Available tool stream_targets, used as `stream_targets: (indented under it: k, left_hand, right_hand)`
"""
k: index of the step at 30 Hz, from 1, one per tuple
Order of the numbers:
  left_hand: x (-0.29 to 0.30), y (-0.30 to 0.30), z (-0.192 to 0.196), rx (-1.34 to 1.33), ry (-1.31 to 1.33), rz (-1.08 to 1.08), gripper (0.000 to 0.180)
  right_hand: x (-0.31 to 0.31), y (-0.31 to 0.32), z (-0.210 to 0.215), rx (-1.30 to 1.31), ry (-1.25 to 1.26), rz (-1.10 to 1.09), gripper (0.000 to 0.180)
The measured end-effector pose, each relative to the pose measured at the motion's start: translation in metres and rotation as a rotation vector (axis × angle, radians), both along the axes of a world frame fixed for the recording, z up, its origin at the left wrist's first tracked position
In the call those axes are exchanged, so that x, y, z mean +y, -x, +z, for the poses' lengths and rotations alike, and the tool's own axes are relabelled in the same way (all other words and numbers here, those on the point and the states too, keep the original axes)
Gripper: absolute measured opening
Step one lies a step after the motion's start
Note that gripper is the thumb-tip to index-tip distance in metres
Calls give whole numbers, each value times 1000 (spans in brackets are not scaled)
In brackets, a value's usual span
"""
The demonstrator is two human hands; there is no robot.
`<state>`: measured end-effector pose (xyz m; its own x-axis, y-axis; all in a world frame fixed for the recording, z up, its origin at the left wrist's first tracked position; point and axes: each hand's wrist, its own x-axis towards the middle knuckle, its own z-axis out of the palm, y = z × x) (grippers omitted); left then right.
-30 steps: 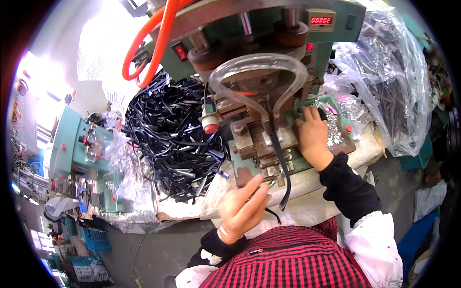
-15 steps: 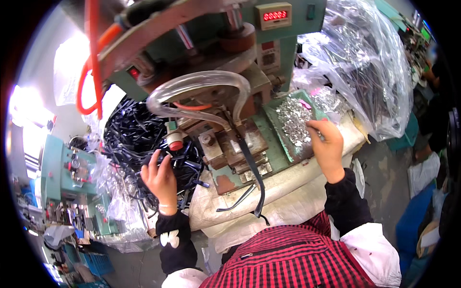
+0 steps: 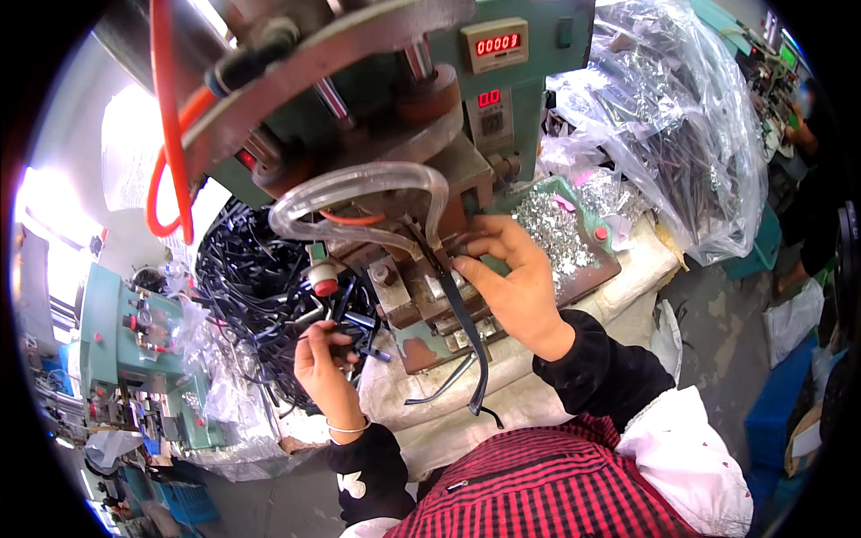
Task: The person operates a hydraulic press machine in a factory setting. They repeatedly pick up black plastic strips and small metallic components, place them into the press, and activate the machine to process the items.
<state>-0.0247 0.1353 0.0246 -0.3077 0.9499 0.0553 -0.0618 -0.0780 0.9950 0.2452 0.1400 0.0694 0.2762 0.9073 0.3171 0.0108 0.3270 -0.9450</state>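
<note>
A black eyeglass temple [image 3: 468, 330] lies in the metal fixture [image 3: 408, 291] of a green press, its curved end hanging over the front edge. My right hand [image 3: 520, 291] is at the fixture, thumb and forefinger closed close to the temple's far end; whatever they pinch is too small to make out. To the left, my left hand [image 3: 327, 372] rests with curled fingers against a heap of black temples [image 3: 251, 287]. Its fingertips are partly hidden, so what they hold cannot be made out.
A tray of small shiny metal pieces [image 3: 556, 238] sits right of the fixture. Over the fixture loops a clear hose [image 3: 359, 175]. A red push button [image 3: 325, 285] stands by the heap. Another temple [image 3: 444, 381] lies on the cloth. A clear plastic bag [image 3: 664, 134] bulges at the back right.
My right hand has moved left from the tray of metal pieces to the fixture. My left hand has come down and right from beside the red button, its fingers curling. The press's display has changed.
</note>
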Motion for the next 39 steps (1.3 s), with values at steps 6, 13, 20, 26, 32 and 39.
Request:
stream_targets:
  k: [6, 13, 20, 26, 32, 39]
  left_hand:
    - [-9, -51, 86, -34, -600, -99, 17]
    - [14, -68, 112, 206, -682, -83, 12]
    - [13, -68, 118, 157, -622, -142, 18]
    - [11, -74, 118, 216, -640, -58, 15]
    - [9, -77, 116, 271, -668, -86, 10]
    - [-21, -97, 75, 1048, -1093, -372, 19]
  right_hand:
    - [-3, 7, 6, 272, 68, 109, 47]
    - [-2, 18, 10, 358, 94, 109, 43]
    - [4, 6, -3, 248, 44, 23, 47]
    - [-1, 22, 4, 468, 91, 157, 54]
    - [-27, 21, 21, 480, 100, 188, 53]
    - [-20, -35, 10, -238, 47, 57, 58]
